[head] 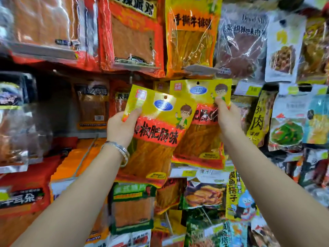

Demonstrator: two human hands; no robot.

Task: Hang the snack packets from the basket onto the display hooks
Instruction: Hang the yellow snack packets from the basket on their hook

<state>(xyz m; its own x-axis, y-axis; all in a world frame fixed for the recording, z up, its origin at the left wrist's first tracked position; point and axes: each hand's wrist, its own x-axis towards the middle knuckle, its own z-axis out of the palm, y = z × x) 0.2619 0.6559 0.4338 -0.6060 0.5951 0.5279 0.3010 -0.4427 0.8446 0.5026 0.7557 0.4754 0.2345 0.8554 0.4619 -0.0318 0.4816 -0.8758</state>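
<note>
Left hand (121, 127) pinches left packet (156, 139) in its fingers; right hand (227, 118) pinches right packet (197, 139). Risk: the tilted left packet's hole misses the hidden hook. Corner grips may slip.

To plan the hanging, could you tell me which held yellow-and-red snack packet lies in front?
The yellow-and-red plastic snack packet in the left hand: tilted, it overlaps the near-upright twin packet in the right hand.

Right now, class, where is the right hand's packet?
Head view, right of centre: the right hand pinches the right packet, partly behind the left packet gripped by the left hand.
</note>
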